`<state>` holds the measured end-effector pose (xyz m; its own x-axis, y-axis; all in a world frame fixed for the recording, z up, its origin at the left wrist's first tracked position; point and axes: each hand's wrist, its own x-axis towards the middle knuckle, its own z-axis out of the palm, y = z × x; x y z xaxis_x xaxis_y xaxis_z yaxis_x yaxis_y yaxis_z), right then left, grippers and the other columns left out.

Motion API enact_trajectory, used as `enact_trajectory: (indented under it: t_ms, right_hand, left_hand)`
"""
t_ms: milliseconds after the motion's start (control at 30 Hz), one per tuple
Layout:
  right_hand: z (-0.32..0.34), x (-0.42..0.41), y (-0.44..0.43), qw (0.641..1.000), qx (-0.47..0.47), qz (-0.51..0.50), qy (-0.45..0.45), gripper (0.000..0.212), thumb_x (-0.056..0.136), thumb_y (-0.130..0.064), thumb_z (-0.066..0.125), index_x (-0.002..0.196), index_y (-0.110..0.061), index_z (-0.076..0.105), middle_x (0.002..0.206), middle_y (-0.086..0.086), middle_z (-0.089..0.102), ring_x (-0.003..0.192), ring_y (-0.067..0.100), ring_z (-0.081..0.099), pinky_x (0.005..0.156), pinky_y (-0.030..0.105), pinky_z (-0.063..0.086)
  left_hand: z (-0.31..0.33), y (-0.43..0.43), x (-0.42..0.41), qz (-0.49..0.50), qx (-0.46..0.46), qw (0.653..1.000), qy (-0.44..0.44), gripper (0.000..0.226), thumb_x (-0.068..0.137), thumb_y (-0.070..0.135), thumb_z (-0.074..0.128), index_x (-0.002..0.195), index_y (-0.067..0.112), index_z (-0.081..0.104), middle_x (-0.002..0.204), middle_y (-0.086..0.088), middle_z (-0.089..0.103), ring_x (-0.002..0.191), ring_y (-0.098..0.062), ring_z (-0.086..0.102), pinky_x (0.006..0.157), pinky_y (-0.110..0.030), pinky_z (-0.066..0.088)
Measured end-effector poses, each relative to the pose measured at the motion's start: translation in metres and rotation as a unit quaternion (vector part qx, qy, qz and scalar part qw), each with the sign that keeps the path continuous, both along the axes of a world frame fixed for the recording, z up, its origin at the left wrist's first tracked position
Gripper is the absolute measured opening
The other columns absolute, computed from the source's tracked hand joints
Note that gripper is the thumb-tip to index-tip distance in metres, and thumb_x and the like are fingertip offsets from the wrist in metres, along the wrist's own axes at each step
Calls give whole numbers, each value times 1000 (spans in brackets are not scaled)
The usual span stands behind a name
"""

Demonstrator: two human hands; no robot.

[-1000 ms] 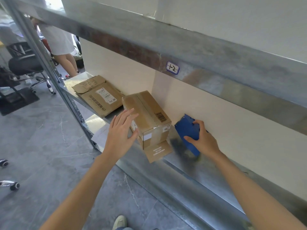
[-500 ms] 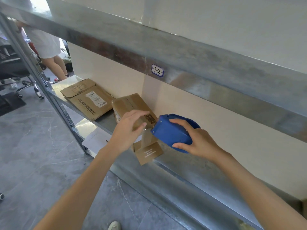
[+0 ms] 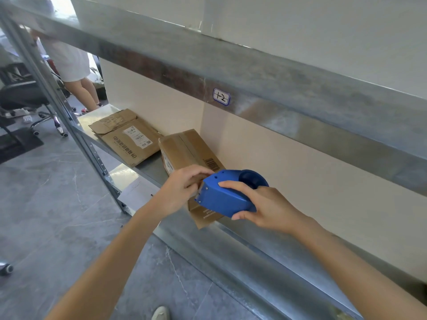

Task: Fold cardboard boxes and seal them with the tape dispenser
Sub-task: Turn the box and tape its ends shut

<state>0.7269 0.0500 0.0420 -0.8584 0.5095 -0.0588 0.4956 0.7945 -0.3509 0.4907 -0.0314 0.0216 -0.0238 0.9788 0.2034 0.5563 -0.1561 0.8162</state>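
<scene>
A closed brown cardboard box (image 3: 184,148) with a barcode lies on the metal shelf (image 3: 231,245), one flap hanging over the front edge. My right hand (image 3: 263,206) grips a blue tape dispenser (image 3: 228,195) and holds it just above the box's near end. My left hand (image 3: 182,188) is at the dispenser's front mouth with its fingers curled and pinching there. The tape itself is too thin to make out. Both hands hide the box's near end.
A flattened cardboard box (image 3: 129,137) with a shipping label lies further left on the shelf. An upper shelf beam (image 3: 254,72) with a small label runs overhead. At the far left are a slanted shelf post (image 3: 69,125), an office chair (image 3: 25,98) and a standing person (image 3: 76,75).
My right hand lifted the dispenser off the shelf and brought it left, over the box's near end. My left hand went from flat beside the box to pinching at the dispenser's mouth.
</scene>
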Motion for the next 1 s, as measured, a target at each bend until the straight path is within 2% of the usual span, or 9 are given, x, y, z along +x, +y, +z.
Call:
enact_trajectory:
  t_ms: [33, 100, 200, 300, 500, 600, 700, 833, 1000]
  right_hand:
    - [1, -1, -1, 1000, 7, 5, 2, 76, 89, -49, 66, 137, -64, 8, 118, -9, 61, 80, 15, 53, 66, 11, 34]
    - [3, -2, -3, 1000, 16, 14, 7, 77, 89, -49, 65, 135, -65, 6, 120, -9, 63, 81, 17, 56, 67, 20, 37]
    - [5, -1, -7, 999, 19, 28, 10, 76, 90, -50, 64, 134, -65, 4, 118, -7, 64, 81, 19, 58, 68, 24, 38]
    - [5, 0, -9, 999, 26, 38, 6, 74, 90, -52, 63, 136, -63, 6, 116, -9, 64, 81, 19, 56, 66, 24, 34]
    - [3, 1, -8, 998, 34, 44, 6, 69, 92, -52, 59, 145, -58, 15, 116, -11, 64, 76, 12, 46, 68, 21, 30]
    - [4, 4, -7, 999, 33, 43, -3, 69, 94, -53, 55, 141, -63, 6, 99, -13, 65, 61, 8, 43, 60, 12, 29]
    - [4, 5, -5, 999, 32, 35, -17, 71, 94, -56, 51, 142, -66, 0, 77, -13, 53, 50, 7, 41, 55, 17, 31]
    - [4, 7, -1, 999, 30, 29, -13, 72, 94, -57, 51, 136, -69, -6, 77, -10, 56, 53, 8, 42, 60, 25, 39]
    - [6, 13, 3, 1000, 19, 17, -7, 69, 92, -54, 56, 140, -68, 7, 70, -15, 50, 56, 7, 45, 65, 26, 44]
  left_hand:
    - [-2, 1, -1, -2, 0, 1000, 1, 61, 79, -25, 41, 118, 13, 67, 120, 1, 65, 115, -4, 59, 98, -15, 45]
    - [-2, 2, -2, 2, 4, 1000, -2, 63, 76, -28, 42, 117, 13, 68, 120, -1, 62, 115, -9, 60, 99, -19, 47]
    - [2, 1, -2, 12, 1, 1000, -23, 54, 80, -25, 50, 102, 21, 69, 107, 3, 69, 102, -2, 65, 92, -15, 49]
    - [2, -1, -2, 8, -12, 999, -34, 44, 83, -22, 54, 95, 17, 69, 100, 3, 70, 95, 0, 66, 88, -14, 49]
    - [-4, -3, -4, 19, -34, 999, -31, 64, 74, -28, 49, 91, 32, 66, 98, 7, 70, 93, -7, 67, 84, -23, 54]
    - [-6, -5, -3, 26, -26, 999, -31, 65, 77, -25, 51, 97, 35, 65, 100, 10, 71, 92, -11, 67, 82, -24, 55]
    - [-9, -8, 1, 28, -13, 999, -17, 63, 78, -22, 54, 100, 36, 63, 99, 15, 70, 92, -5, 66, 82, -17, 51]
    - [-14, -14, -2, 43, 16, 999, 0, 55, 84, -15, 60, 103, 37, 60, 93, 15, 70, 92, -7, 66, 82, -20, 50]
    - [-15, -22, -12, 59, 28, 998, -5, 44, 88, -7, 64, 102, 35, 59, 88, 15, 70, 88, -13, 67, 78, -24, 50]
